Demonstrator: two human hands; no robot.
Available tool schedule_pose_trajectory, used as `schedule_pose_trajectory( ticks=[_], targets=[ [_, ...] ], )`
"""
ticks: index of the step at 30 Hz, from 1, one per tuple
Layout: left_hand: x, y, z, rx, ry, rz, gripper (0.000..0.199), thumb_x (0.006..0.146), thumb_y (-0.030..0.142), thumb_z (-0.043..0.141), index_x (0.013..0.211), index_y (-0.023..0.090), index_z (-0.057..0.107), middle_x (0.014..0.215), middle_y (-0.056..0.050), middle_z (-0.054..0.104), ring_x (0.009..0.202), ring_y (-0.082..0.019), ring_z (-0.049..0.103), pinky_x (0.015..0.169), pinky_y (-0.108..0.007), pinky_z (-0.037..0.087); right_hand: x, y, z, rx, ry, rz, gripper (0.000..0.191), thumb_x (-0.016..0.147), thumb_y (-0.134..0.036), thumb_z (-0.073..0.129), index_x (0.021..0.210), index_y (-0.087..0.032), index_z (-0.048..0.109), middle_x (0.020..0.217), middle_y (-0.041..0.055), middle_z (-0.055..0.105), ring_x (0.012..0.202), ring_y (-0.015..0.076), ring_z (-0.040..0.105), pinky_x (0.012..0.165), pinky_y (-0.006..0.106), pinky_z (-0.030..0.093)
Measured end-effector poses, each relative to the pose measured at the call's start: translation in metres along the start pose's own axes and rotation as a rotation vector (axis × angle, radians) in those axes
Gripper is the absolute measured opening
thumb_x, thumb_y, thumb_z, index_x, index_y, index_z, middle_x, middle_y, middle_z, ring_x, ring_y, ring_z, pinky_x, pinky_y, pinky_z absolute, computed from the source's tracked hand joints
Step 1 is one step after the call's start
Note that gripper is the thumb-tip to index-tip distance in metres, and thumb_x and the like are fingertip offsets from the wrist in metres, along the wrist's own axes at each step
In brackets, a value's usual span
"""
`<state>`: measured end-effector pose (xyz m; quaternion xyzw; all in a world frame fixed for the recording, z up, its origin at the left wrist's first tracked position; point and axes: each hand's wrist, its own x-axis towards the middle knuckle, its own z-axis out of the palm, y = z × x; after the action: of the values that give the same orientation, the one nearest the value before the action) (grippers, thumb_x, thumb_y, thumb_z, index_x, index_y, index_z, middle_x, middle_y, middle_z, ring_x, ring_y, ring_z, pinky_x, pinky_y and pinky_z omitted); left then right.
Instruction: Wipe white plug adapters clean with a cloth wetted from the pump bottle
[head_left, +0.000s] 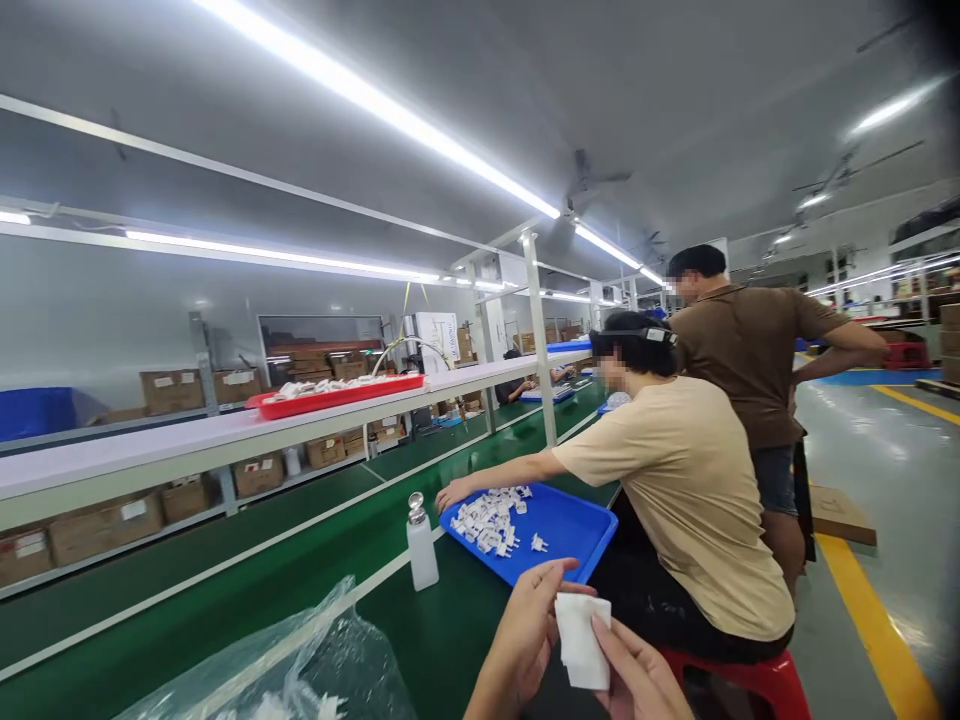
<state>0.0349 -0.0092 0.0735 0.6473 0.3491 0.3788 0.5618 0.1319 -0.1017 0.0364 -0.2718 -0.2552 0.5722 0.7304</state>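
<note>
"One folded white cloth (581,645): holding it where?"

"Holding it upright, low in front, nearer than the blue tray (574,520), with the right hand (637,672)."

"Clamping the fingers on it?"

"Yes, pressing the right thumb on its front face and pinching it there, hiding the other fingers mostly behind."

"And doing what with the left hand (531,625)?"

"Holding the fingers apart right beside the cloth, pointing the forefinger past its top edge; failing to tell from this angle whether touching it or not."

"Looking beyond the hands?"

"Seeing the blue tray lying on the green bench (469,600), bearing a heap of white plug pieces (486,522) at its left side and one stray piece (538,543) lying apart from them."

"Finding anything next to it?"

"Finding a white bottle (422,555) with a metal cap standing upright to its left, and, nearer, a clear plastic bag (352,650) showing white pieces inside."

"Working in company?"

"Seeing a co-worker (675,480) in a beige shirt sitting on a red stool (780,685), stretching an arm (514,471) to the tray's left edge, and a person in brown (742,360) standing just behind."

"Spotting a red tray (289,408), too, on the raised shelf (172,440)."
</note>
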Motion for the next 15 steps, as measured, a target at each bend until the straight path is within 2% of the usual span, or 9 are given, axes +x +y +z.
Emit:
schedule_pose_trajectory(
  ticks=[2, 3, 5, 8, 10, 12, 15],
  targets=[
    [-0.027, 0.020, -0.014, -0.283, -0.077, -0.014, 0.063, 0.089, 0.065, 0.056, 0.116, 0.010, 0.071, 0.089, -0.011, 0.072, 0.083, -0.022, 0.069, 0.079, -0.035, 0.055, -0.005, 0.001, 0.014, -0.069, -0.015, -0.016, 0.044, 0.067, -0.050, 0.090, 0.099, -0.021, 0.082, 0.084, 0.0048, 0.079, 0.079, 0.0185, 0.070, 0.067, 0.025, 0.053],
    [-0.036, 0.031, -0.023, -0.334, -0.088, -0.017, 0.063, 0.087, 0.065, 0.060, 0.112, 0.009, 0.072, 0.085, -0.010, 0.070, 0.080, -0.021, 0.068, 0.076, -0.033, 0.054, -0.007, 0.002, 0.021, -0.116, -0.008, -0.019, 0.045, 0.068, -0.050, 0.089, 0.101, -0.021, 0.082, 0.086, 0.0047, 0.079, 0.083, 0.0192, 0.070, 0.068, 0.024, 0.052],
    [-0.049, 0.049, -0.045, -0.246, -0.082, -0.001, 0.057, 0.085, 0.062, 0.065, 0.107, 0.010, 0.074, 0.084, -0.009, 0.070, 0.078, -0.019, 0.066, 0.070, -0.030, 0.052, -0.007, 0.004, 0.035, -0.210, 0.015, -0.026, 0.048, 0.067, -0.050, 0.090, 0.104, -0.021, 0.081, 0.093, 0.0045, 0.079, 0.091, 0.0209, 0.069, 0.068, 0.023, 0.051],
    [-0.055, 0.063, -0.078, -0.142, -0.040, 0.049, 0.045, 0.069, 0.040, 0.087, 0.102, 0.011, 0.077, 0.083, -0.007, 0.071, 0.075, -0.016, 0.064, 0.069, -0.026, 0.048, 0.000, 0.010, 0.053, -0.287, -0.011, -0.004, 0.049, 0.072, -0.051, 0.086, 0.109, -0.020, 0.079, 0.102, 0.0043, 0.078, 0.100, 0.0221, 0.067, 0.072, 0.024, 0.052],
    [-0.052, 0.061, -0.096, -0.106, 0.014, 0.066, 0.042, 0.064, 0.031, 0.090, 0.099, 0.011, 0.078, 0.082, -0.006, 0.073, 0.074, -0.016, 0.064, 0.069, -0.026, 0.047, 0.010, 0.018, 0.061, -0.285, -0.061, 0.035, 0.047, 0.076, -0.050, 0.084, 0.111, -0.020, 0.079, 0.106, 0.0047, 0.078, 0.099, 0.0211, 0.066, 0.073, 0.025, 0.052],
    [-0.041, 0.052, -0.112, -0.066, 0.084, 0.060, 0.038, 0.066, 0.026, 0.088, 0.099, 0.011, 0.078, 0.083, -0.007, 0.075, 0.076, -0.018, 0.067, 0.071, -0.027, 0.048, 0.026, 0.029, 0.064, -0.260, -0.106, 0.088, 0.048, 0.074, -0.046, 0.086, 0.111, -0.018, 0.078, 0.105, 0.0058, 0.078, 0.092, 0.0193, 0.067, 0.069, 0.024, 0.052],
    [-0.006, 0.027, -0.134, -0.009, 0.309, -0.001, 0.053, 0.068, 0.019, 0.086, 0.118, 0.012, 0.071, 0.092, -0.008, 0.076, 0.085, -0.022, 0.070, 0.077, -0.031, 0.053, 0.062, 0.056, 0.064, -0.217, -0.093, 0.178, 0.051, 0.065, -0.042, 0.092, 0.105, -0.013, 0.079, 0.097, 0.0081, 0.079, 0.077, 0.0166, 0.068, 0.061, 0.023, 0.052]
  ],
)
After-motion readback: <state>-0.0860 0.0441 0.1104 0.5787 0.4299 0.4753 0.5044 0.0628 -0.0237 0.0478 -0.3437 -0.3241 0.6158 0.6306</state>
